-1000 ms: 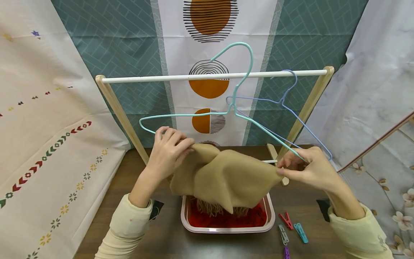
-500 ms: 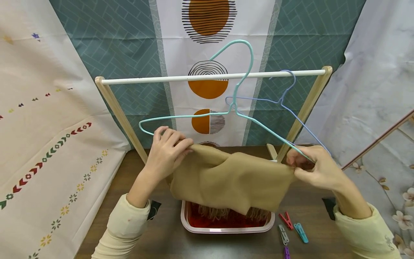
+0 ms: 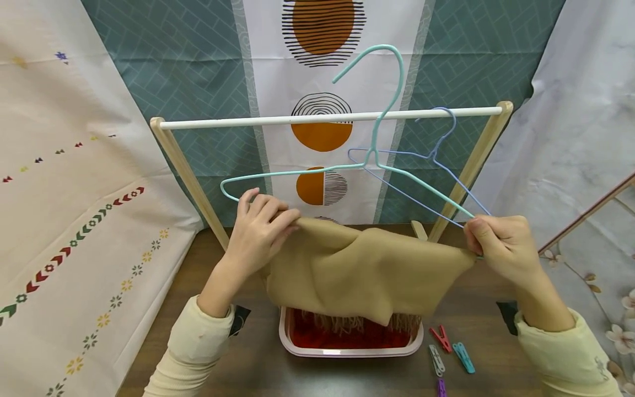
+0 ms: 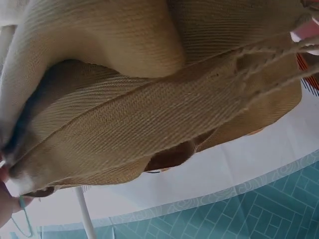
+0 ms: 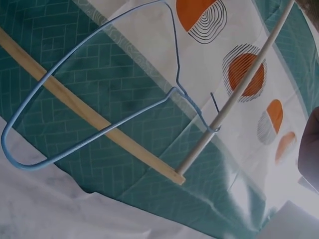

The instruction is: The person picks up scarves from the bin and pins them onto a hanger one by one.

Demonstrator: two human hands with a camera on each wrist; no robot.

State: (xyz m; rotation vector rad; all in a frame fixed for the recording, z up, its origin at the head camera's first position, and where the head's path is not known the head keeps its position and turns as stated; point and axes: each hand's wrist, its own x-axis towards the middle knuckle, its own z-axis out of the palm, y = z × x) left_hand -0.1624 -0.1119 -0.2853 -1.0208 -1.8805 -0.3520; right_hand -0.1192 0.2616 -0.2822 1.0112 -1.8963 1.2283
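A tan fringed scarf (image 3: 367, 270) stretches between both hands, its fringe hanging over the basin. Above it, a mint-green clothes hanger (image 3: 297, 172) stands upright, hook at the top, overlapping the rack's bar in the head view. My left hand (image 3: 260, 234) pinches the scarf's upper left part against the hanger's left end. With curled fingers, my right hand (image 3: 506, 248) grips the hanger's right end together with the scarf's right corner. The weave of the scarf (image 4: 149, 114) and its twisted tassels fill much of the left wrist view. Fabric hides the hanger's lower bar.
Behind the scarf is a rack with a white bar (image 3: 278, 120) and wooden legs. A blue hanger (image 3: 435, 157) hangs at its right. Below sits a pink-rimmed basin (image 3: 352, 352) with red contents. Red (image 3: 441, 338), teal (image 3: 463, 357), grey and purple clothespins lie at its right.
My right hand has moved right and slightly up, closing from a pinch into a grip at the hanger's end. The scarf is drawn wider, and the hanger has shifted up and right.
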